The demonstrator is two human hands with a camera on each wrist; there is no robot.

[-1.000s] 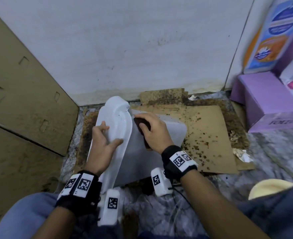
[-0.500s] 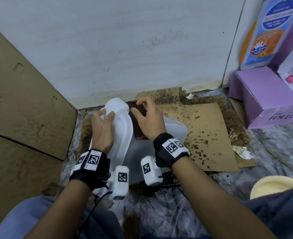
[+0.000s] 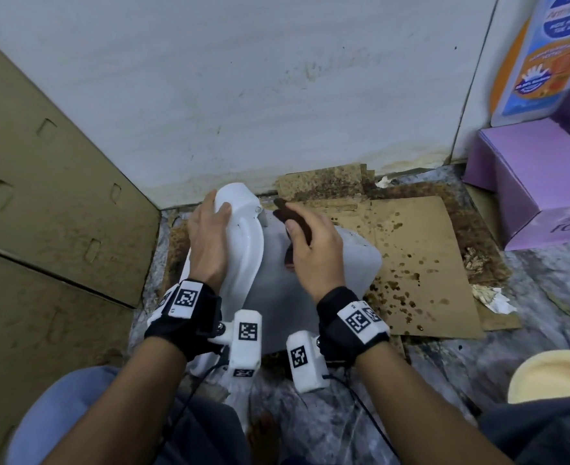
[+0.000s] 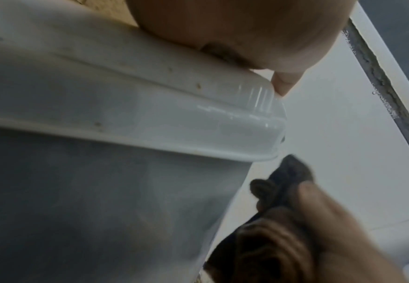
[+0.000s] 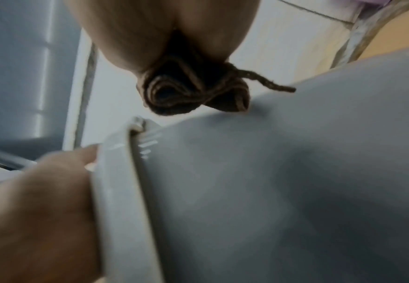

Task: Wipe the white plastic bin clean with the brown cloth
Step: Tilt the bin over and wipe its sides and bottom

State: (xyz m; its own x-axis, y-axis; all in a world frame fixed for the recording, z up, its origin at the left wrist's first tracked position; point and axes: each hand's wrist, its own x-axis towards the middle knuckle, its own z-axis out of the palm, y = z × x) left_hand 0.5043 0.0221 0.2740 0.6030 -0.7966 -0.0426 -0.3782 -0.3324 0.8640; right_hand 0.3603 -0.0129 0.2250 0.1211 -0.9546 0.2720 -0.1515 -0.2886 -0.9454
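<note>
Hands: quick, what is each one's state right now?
Left hand: grips the rim of the white plastic bin.
Right hand: holds the bunched brown cloth.

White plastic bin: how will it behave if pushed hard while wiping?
Probably light and hollow: the white plastic bin lies on its side on cardboard, so it may slide or rock. The left hand holding its rim likely steadies it. Its glossy rim may be slippery.

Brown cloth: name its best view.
Right wrist: the brown cloth shows its bunched folds beneath the right hand, by the white plastic bin. Head view shows only its ends past the fingers; left wrist shows it blurred.
</note>
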